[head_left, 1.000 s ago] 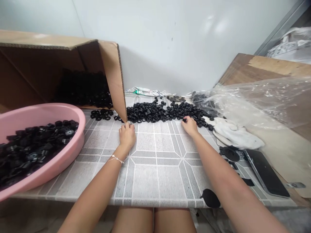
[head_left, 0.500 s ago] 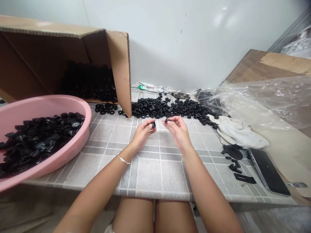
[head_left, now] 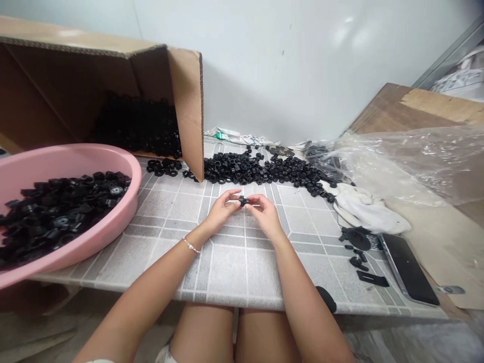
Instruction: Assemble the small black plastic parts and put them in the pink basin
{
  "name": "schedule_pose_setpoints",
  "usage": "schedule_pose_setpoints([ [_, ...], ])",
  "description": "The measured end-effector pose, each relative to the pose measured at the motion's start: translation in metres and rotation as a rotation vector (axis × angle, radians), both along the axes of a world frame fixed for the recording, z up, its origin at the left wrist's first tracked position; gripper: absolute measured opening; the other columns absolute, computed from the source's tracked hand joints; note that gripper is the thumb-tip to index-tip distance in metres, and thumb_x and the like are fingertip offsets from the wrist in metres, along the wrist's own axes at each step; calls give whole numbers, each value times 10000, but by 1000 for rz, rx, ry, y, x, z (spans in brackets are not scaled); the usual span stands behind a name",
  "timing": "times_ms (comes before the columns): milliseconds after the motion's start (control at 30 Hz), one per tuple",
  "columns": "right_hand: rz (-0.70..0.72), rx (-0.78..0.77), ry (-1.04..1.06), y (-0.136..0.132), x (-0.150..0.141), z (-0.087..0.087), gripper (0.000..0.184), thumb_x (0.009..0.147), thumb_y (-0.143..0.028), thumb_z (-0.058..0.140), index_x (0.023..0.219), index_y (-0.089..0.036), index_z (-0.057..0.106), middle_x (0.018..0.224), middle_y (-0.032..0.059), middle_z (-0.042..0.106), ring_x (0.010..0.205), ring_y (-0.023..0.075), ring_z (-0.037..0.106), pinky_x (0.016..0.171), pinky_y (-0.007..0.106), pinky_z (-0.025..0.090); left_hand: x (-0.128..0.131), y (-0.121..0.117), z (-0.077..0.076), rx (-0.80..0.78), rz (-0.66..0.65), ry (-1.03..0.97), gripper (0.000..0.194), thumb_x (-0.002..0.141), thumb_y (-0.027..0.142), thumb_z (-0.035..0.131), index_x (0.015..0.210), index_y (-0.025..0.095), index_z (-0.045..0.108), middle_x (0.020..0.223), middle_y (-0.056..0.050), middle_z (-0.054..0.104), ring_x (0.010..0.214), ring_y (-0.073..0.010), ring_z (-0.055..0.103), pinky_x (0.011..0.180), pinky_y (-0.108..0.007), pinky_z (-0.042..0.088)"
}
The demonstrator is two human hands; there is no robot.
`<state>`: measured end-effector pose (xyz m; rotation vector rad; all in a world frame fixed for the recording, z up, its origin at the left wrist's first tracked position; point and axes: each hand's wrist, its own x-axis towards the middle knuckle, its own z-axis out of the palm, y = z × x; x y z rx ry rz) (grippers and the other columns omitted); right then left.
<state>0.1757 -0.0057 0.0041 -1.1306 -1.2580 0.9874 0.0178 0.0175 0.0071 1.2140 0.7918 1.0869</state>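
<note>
Both of our hands pinch one little black nut (head_left: 243, 201) between their fingertips. It sits in the middle, just above the table (head_left: 242, 267), and our left hand (head_left: 223, 212) and right hand (head_left: 266, 216) almost meet around it. The grip is small and tight, not wide. Our arms come up from the bottom of the view and lean in toward each other, with both wrists low over the table. A thin bracelet (head_left: 191, 246) sits on our left wrist. The nut looks small and blocky, but our fingers hide much of it, so we cannot see its whole shape.

Past our hands, a long row of black nuts (head_left: 260, 169) lies on the table. To the left is a pink tub (head_left: 132, 201) full of more black nuts. Behind the tub, a brown box (head_left: 185, 101) lies tipped on its side with a big heap of nuts inside. To the right are a white cloth (head_left: 366, 214), a clear plastic bag (head_left: 416, 171) and a flat black slab (head_left: 406, 269).
</note>
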Motion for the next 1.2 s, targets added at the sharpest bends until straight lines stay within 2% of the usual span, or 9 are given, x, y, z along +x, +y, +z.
schedule_pose_setpoints([
  [167,3,13,-20,0,0,-1,269,691,-402,713,852,-206,623,872,39,670,831,189,620,788,344,492,0,-1,0,19,-31,10,349,710,301,739,1018,154,667,1082,-85,650,981,-204,615,933,-363,470],
  [400,-20,-59,-54,0,2,-4,303,662,-459,729,735,-197,596,694,10,628,659,165,566,667,319,454,1,-1,-2,40,-47,5,311,709,318,749,964,152,684,1011,-81,676,931,-192,626,884,-343,491],
  [667,20,-1,-47,-1,2,-5,275,696,-440,706,763,-201,585,723,7,618,697,168,570,703,327,464,2,-2,0,-18,-34,-35,296,642,296,806,862,139,686,937,-65,688,887,-177,628,876,-335,484],
  [800,-22,25,-87,0,-1,-5,254,752,-445,654,771,-202,583,719,9,616,695,171,572,696,328,475,9,-7,-1,-123,-33,-148,298,645,285,809,852,131,658,899,-53,683,820,-162,640,876,-353,492],
  [900,-117,134,-230,-2,-7,-4,242,860,-424,527,821,-201,610,787,34,616,752,185,580,722,337,479,13,-7,-3,-262,-14,-293,267,698,275,772,865,128,625,858,-48,685,794,-152,654,902,-368,488],
  [1033,-53,264,-466,-6,-12,-2,285,866,-352,533,1099,-197,590,1063,93,596,965,223,582,838,368,476,11,-4,-3,-421,8,-401,137,773,230,689,837,134,614,811,-51,686,843,-167,671,934,-354,476],
  [1100,-57,299,-560,-8,-13,-1,324,845,-297,556,1150,-189,555,1120,114,567,1043,245,557,892,387,456,9,-4,-2,-492,-43,-384,120,792,232,662,854,139,620,803,-63,689,852,-190,676,919,-370,485],
  [1200,-134,321,-651,-9,-12,0,193,865,-229,502,1042,-191,569,1022,106,576,984,248,550,857,386,445,7,-5,-1,-534,-160,-326,146,807,269,648,876,141,631,836,-89,699,859,-213,673,892,-386,498],
])
